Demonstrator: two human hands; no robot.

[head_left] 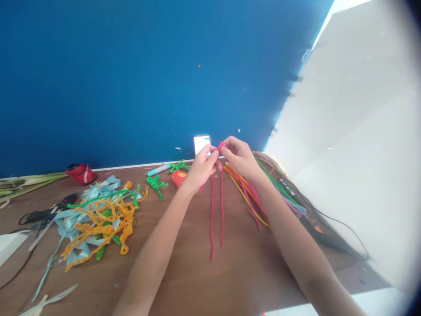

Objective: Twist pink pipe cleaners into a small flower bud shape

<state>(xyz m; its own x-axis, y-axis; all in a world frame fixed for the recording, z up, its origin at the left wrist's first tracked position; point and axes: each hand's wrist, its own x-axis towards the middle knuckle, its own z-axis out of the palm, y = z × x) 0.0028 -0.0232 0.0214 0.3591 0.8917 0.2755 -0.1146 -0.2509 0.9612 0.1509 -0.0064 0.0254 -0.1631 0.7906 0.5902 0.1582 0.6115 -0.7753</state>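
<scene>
Both my hands meet above the brown table (230, 272), pinching the folded top of a pink pipe cleaner (217, 215). My left hand (201, 169) grips it from the left and my right hand (239, 159) from the right, at the bend. Its two long ends hang down side by side and reach the table top. A loose bundle of pink, orange, yellow and green pipe cleaners (251, 193) lies just under my right forearm.
A tangle of orange and green pipe cleaners with pale blue ribbon (98, 217) lies at left. Small green figures (157, 183), a red packet (179, 177), a tube (158, 169), a phone (201, 143) against the blue wall, scissors (46, 214), black cables (329, 224) at right.
</scene>
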